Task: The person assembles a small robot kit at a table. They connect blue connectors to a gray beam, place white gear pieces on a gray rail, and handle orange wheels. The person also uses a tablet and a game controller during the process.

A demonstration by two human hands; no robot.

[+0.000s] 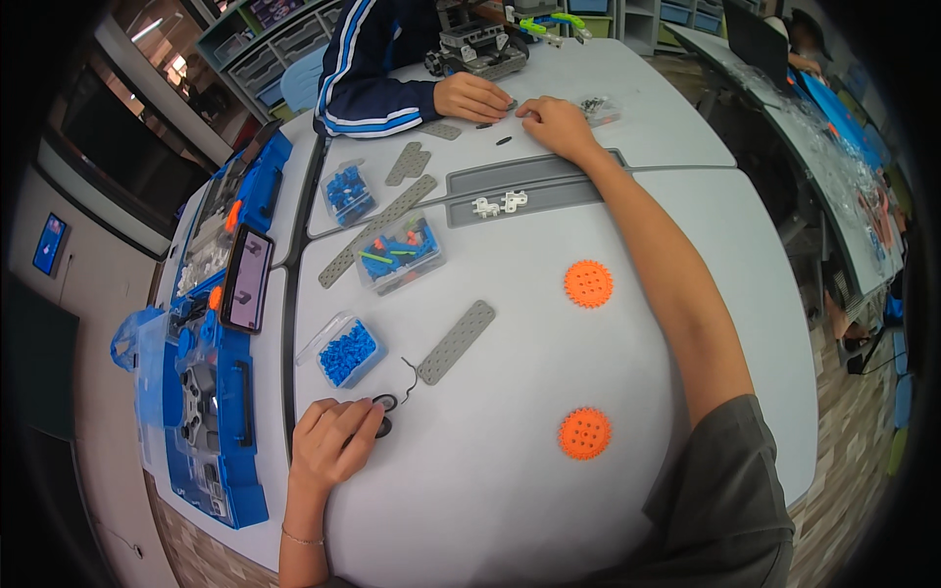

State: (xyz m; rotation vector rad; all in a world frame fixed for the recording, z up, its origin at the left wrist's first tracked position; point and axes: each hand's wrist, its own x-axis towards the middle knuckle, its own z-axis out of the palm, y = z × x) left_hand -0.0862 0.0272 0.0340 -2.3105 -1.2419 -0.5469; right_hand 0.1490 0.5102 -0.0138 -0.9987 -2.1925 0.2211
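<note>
My left hand (338, 436) is closed at the near left of the table, its fingertips pinching black rings (385, 403). A thin, bent black cord (410, 380) lies just beyond them, beside a grey perforated plate (458, 343). My right arm stretches far across the table. My right hand (559, 127) has its fingers bent together close to another person's hand (472, 98); whatever is between my fingertips is too small to make out. A clear box of small grey parts (600, 110) stands beside my right hand. Two orange gears (588, 284) lie flat, one nearer me, left of my right arm.
Clear boxes hold blue pins (348, 353), mixed coloured parts (400, 253) and blue connectors (348, 193). White pieces (500, 204) lie in a grey trough. A phone (247, 279) leans against blue cases (221, 412) at left. A built machine (480, 44) stands at the far side.
</note>
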